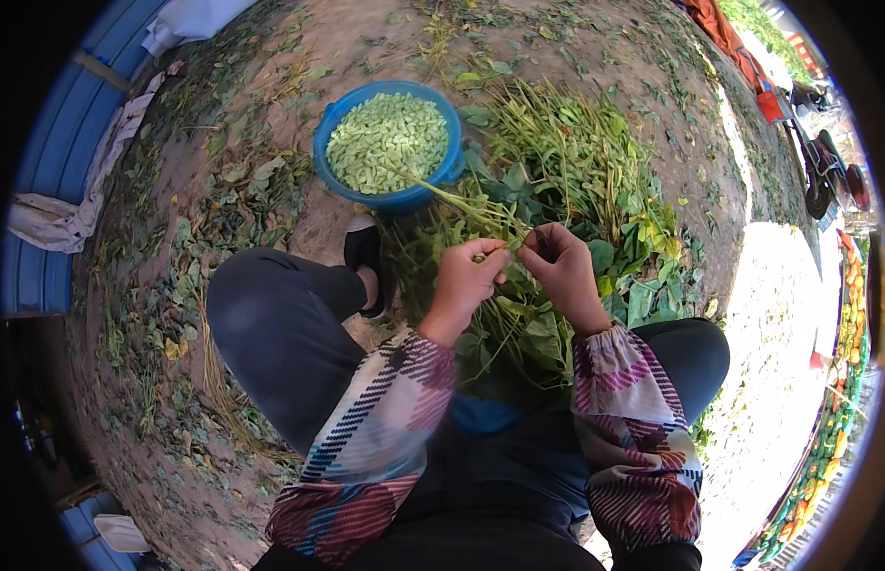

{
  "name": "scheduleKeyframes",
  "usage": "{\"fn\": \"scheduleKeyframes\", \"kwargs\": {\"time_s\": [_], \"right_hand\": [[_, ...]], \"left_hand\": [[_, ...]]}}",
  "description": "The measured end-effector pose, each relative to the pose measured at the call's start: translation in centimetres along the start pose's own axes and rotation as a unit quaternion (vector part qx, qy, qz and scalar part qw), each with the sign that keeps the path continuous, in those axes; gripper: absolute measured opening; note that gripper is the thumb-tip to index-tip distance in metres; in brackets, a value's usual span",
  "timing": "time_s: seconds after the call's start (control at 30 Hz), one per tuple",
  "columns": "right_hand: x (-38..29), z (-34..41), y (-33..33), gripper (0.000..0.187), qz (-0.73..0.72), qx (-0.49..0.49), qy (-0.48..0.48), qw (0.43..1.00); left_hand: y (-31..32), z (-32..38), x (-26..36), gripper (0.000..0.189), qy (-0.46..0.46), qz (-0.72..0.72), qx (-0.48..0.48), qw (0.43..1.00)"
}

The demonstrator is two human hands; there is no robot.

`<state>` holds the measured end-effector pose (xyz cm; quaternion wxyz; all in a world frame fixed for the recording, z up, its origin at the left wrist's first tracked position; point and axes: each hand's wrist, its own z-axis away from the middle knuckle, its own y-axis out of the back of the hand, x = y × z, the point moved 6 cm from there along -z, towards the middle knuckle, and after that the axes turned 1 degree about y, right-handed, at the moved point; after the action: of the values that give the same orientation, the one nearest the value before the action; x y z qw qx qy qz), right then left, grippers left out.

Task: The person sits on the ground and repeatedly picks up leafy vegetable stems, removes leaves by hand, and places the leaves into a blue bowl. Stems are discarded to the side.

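In the middle of the view, my left hand [467, 282] pinches a small green pod [514, 244] between thumb and forefinger. Close beside it on the right, my right hand [565, 275] grips a cut bean stalk [478, 208] near the same spot; its curled fingers partly hide the stalk. From my fingers the stalk slants up and left, its thin end over the rim of a blue plastic basin [325, 187]. Pale green shelled beans [389, 143] fill that basin. Under my hands, leafy bean plants [549, 335] cover the ground between my legs.
A large heap of bean plants [578, 150] lies beyond my right hand. Fallen leaves [250, 193] litter the dirt floor. At far left stands a blue corrugated metal panel [64, 135] with white cloth [50, 221]. Bright sunlit ground [764, 342] lies at right. My bent knees flank the work.
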<state>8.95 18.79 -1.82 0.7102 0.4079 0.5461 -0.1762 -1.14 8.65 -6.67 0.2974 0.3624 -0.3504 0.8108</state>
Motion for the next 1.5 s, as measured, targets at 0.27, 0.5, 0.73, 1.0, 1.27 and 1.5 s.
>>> {"fn": "scheduleKeyframes", "kwargs": {"time_s": [0.27,0.5,0.73,1.0,1.27,1.5], "right_hand": [[-1.8,0.7,0.1,0.015,0.186,-0.010,0.062,0.981],[-0.4,0.5,0.7,0.014,0.109,-0.064,-0.008,0.992],[-1.1,2.3,-1.0,0.013,0.030,-0.186,-0.024,0.982],[-2.4,1.5,-2.4,0.012,0.104,-0.130,0.077,0.983],[5.5,-7.1,-4.7,0.037,0.358,-0.269,0.148,0.882],[5.3,-7.8,-4.4,0.023,0.392,-0.284,0.159,0.860]], "left_hand": [[-0.3,0.0,-0.2,0.026,-0.091,-0.180,0.023,0.979],[-0.9,1.2,-2.0,0.025,-0.001,-0.114,0.010,0.993],[-0.9,1.4,-5.4,0.026,0.151,0.210,-0.036,0.965],[0.0,0.4,-7.2,0.023,0.141,0.230,-0.051,0.962],[-1.9,1.4,-5.2,0.030,0.137,0.074,-0.069,0.985],[-2.4,2.3,-4.0,0.032,0.101,-0.031,-0.112,0.988]]}}
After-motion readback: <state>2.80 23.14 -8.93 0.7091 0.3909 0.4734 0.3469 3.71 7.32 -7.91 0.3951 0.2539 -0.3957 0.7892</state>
